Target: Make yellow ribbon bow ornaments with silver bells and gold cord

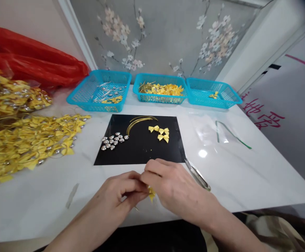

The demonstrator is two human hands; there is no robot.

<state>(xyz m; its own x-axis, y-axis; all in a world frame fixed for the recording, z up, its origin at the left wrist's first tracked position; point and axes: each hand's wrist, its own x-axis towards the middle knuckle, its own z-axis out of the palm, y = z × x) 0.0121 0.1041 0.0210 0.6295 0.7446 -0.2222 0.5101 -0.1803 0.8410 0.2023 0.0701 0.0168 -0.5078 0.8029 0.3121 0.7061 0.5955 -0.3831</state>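
My left hand (126, 192) and my right hand (165, 178) meet over the table's front edge, fingers pinched together. Between them a yellow bow (151, 194) shows partly; the fingers hide the rest. A short thin end sticks out below my left hand. Just beyond lies a black mat (139, 154). On it are several silver beads (112, 141) at the left, curved gold wires (139, 120) at the top and three yellow bows (163, 137) at the right. Scissors (198, 175) rest beside my right hand, touching or close to the mat's corner.
Three blue baskets (75, 99) (160, 77) (207, 84) stand along the wall, holding bows, wires and beads. Finished-looking yellow strands (32, 143) are heaped at the left, below red fabric (37, 56). A clear plastic bag (207, 129) lies at the right.
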